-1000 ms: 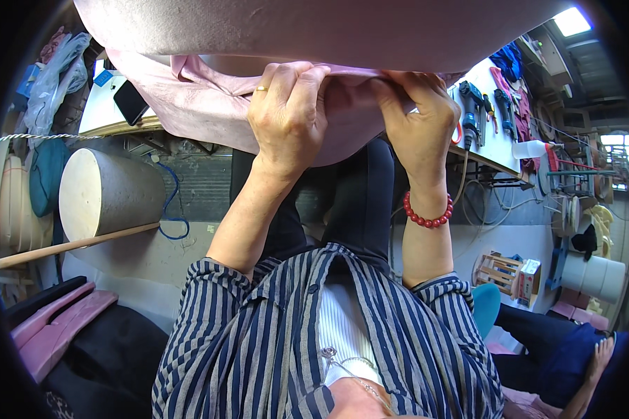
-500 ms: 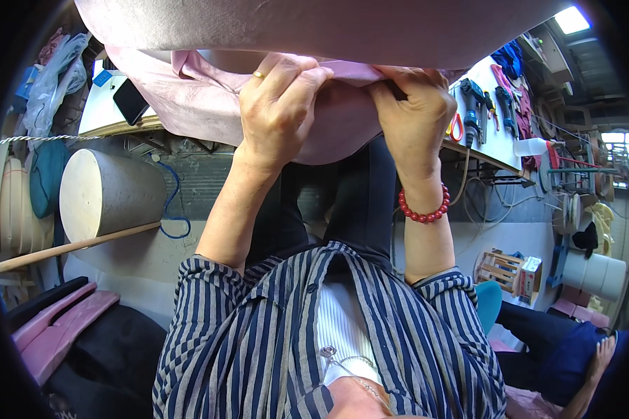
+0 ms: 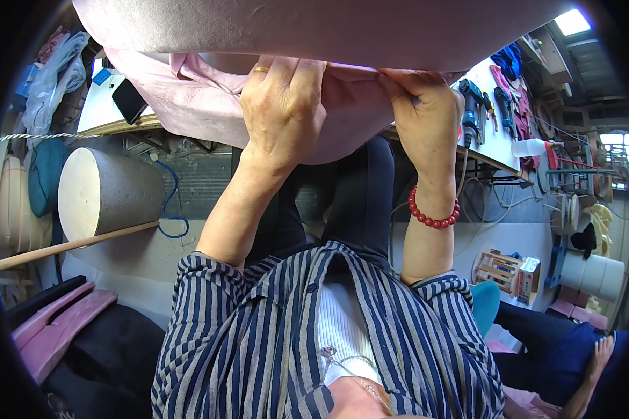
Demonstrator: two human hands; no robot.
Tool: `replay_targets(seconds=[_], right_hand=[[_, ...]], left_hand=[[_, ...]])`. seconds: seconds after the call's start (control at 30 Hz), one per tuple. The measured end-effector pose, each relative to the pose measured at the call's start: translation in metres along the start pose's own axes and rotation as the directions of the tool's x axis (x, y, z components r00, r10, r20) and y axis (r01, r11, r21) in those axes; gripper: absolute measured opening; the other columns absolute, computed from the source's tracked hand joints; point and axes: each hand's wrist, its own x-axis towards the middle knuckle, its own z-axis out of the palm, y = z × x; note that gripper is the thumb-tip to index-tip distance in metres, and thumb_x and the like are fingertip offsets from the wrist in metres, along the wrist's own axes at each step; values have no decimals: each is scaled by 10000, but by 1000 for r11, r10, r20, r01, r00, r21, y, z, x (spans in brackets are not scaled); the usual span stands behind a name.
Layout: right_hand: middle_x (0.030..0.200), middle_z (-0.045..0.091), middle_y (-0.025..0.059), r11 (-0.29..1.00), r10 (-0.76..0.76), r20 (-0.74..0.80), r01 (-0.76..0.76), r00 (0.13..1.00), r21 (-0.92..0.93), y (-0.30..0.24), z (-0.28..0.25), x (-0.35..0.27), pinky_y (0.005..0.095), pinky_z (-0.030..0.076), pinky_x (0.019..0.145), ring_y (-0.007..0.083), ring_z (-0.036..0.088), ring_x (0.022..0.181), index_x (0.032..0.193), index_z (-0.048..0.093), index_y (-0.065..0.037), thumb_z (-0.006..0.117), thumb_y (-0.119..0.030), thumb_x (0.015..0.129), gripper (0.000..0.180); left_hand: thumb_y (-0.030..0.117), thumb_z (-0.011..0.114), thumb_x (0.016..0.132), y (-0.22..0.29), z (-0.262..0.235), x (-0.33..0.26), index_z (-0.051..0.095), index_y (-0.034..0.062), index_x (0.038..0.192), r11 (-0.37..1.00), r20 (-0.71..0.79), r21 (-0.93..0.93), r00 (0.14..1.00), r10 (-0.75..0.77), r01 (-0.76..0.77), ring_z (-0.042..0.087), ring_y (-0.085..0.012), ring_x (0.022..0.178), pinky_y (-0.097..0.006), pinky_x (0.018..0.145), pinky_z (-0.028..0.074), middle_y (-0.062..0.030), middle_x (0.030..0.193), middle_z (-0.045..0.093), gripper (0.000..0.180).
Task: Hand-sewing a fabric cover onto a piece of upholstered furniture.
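Pink velvet cover: the loose cloth [image 3: 189, 105] hangs in a sagging fold under the upholstered panel [image 3: 314, 31], in front of the person's lap; a slit between the two opens toward the left.
Panel placing: it looms above both hands with its lower rim facing the wearer, probably so that the seam lies within easy reach; what supports it is out of view.
Left hand: the ringed hand [image 3: 282, 115] is back-up at the slit, fingers bent and close together; their tips vanish behind the rim, so I cannot tell whether they pinch cloth or only press it.
Right hand: this one [image 3: 430, 112], above a red bead bracelet [image 3: 433, 222], has thumb and forefinger nearly closed, grasping the cover's upper edge; the other fingers curl in behind.
Hand spacing: the two stand apart along the same edge, which likely keeps the stretch between them taut.
Worktop at right: this white surface [image 3: 493, 143] carries a corded power tool [image 3: 471, 105], set near the right hand, perhaps for quick reach.
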Motion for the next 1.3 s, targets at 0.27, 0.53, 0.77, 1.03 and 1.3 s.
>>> replay_targets(seconds=[0.27,0.53,0.77,1.03,1.3], right_hand=[[771,718,108,995,-88,-304,71,949,-64,6,21,-2,336,515,778,264,695,763,828,755,-45,760,-25,759,72],[778,727,107,990,-133,-300,111,945,-90,9,21,-1,332,521,797,261,701,765,819,757,-36,766,-6,752,74],[813,728,121,976,-191,-304,147,933,-163,10,22,-2,347,527,793,278,700,800,856,755,-30,734,32,755,119],[784,710,147,978,-146,-172,116,974,-176,0,9,1,339,525,704,285,688,712,836,730,-1,721,26,759,82],[737,680,101,933,-269,-297,173,916,-314,11,25,-1,363,516,730,279,669,736,809,708,-58,737,7,712,120]], left_hand=[[22,719,798,1,1,4,690,28,872,991,49,57,991,-127,124,639,-297,715,-388,634,503,-112,783,665,80],[-77,609,659,-4,-4,14,650,-1,777,1000,120,7,992,-28,28,633,-318,667,-400,621,506,-141,711,624,146],[-91,598,615,1,-7,17,646,-8,857,1000,87,-12,996,-5,6,631,-339,673,-413,630,507,-151,710,618,260],[-38,654,758,3,-5,10,694,22,848,989,138,92,982,-130,118,636,-341,702,-417,638,499,-132,775,667,115],[-37,635,628,-1,2,1,700,45,873,998,-18,41,999,-52,52,647,-287,767,-385,692,494,-100,837,665,267]])
